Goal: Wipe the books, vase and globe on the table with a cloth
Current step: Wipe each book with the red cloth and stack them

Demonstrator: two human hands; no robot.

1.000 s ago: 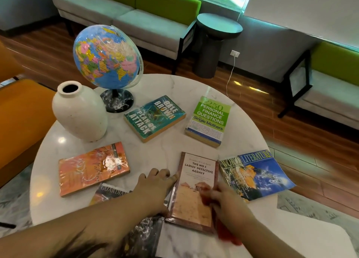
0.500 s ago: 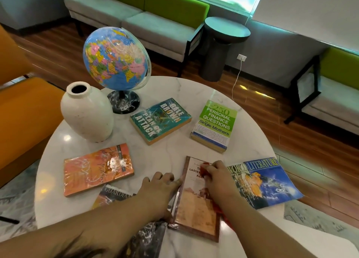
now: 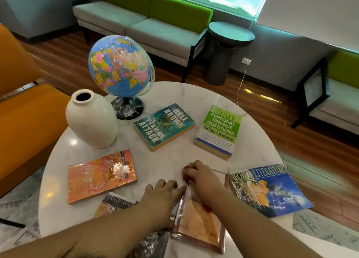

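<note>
On the round white marble table (image 3: pixel 174 156), my right hand (image 3: pixel 204 178) presses a red cloth (image 3: pixel 185 174) onto the far end of a tan paperback (image 3: pixel 198 224) at the near edge. Beside the book's left edge my left hand (image 3: pixel 161 195) lies with its fingers spread, partly over a dark Guardian book (image 3: pixel 114 203). An orange book (image 3: pixel 101 175), a teal Plan of Attack book (image 3: pixel 165 125), a green finance book (image 3: pixel 217 131) and a blue World Literature book (image 3: pixel 268 188) lie around. A white vase (image 3: pixel 91 121) and a globe (image 3: pixel 119 67) stand at the back left.
An orange chair (image 3: pixel 25 120) stands close on the left. Behind the table are a grey-green sofa (image 3: pixel 147 21) and a dark round side table (image 3: pixel 223 50); another seat (image 3: pixel 336 98) is at the right. A cable (image 3: pixel 241 81) hangs from a wall socket.
My right hand has slid the red cloth from the near end of the tan book up to its far end. My left hand stayed beside the book. The view has shifted slightly.
</note>
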